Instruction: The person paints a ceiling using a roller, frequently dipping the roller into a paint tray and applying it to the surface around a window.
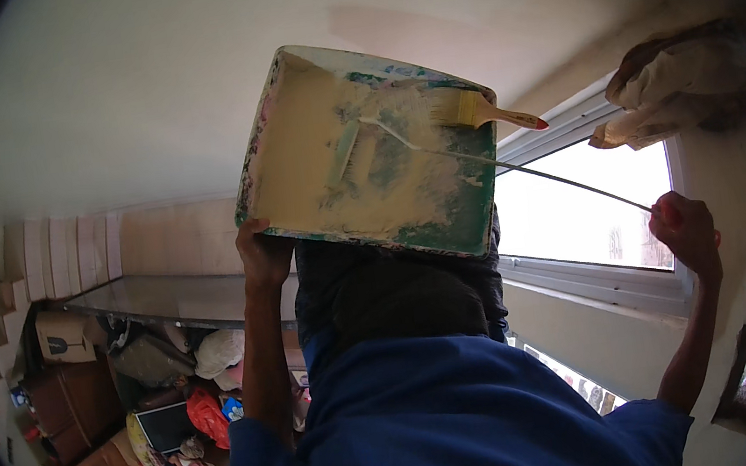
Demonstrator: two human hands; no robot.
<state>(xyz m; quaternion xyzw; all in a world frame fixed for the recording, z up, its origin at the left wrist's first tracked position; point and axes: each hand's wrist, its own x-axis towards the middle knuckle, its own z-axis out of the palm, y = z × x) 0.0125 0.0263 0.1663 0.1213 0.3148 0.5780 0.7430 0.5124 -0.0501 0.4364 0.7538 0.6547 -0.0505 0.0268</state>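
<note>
As our left hand (265, 255) clamps its fingers on the near-left corner of a green rectangular tray (475, 231), our right hand (688, 231) grips a red-handled, long-rodded roller (347, 153), its head in cream paint (285, 150). Tilting could spill paint or drop the wooden-handled flat brush (478, 112).

L grip (266, 255) clamped, L forearm (266, 360) near vert.; R grip (689, 232) clenched, R forearm (692, 346) out wide.
</note>
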